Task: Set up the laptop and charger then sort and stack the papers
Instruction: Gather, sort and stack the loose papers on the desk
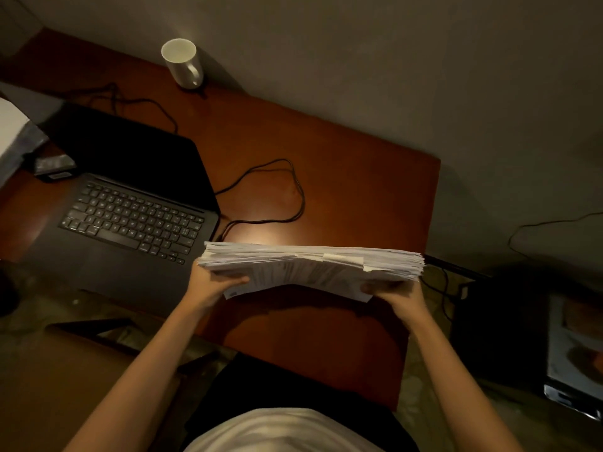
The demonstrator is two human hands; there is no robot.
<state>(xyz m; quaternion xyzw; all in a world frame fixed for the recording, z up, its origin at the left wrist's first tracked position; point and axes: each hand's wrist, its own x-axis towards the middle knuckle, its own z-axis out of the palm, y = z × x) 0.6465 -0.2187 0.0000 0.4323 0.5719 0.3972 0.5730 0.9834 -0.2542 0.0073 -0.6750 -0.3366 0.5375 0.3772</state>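
A thick stack of white papers (310,265) is lifted above the wooden desk (359,190), held level between both hands. My left hand (212,285) grips its left end, thumb under the lowest sheets. My right hand (398,295) grips the right end from below. An open black laptop (130,207) with a dark screen sits on the left of the desk. A black charger cable (287,190) loops across the desk and reaches the laptop's right edge. A dark charger brick (54,166) lies left of the screen.
A white mug (183,63) stands at the desk's far edge near the wall. Dark furniture (509,327) and another cable (538,226) lie right of the desk. A brown chair seat (65,370) is at lower left.
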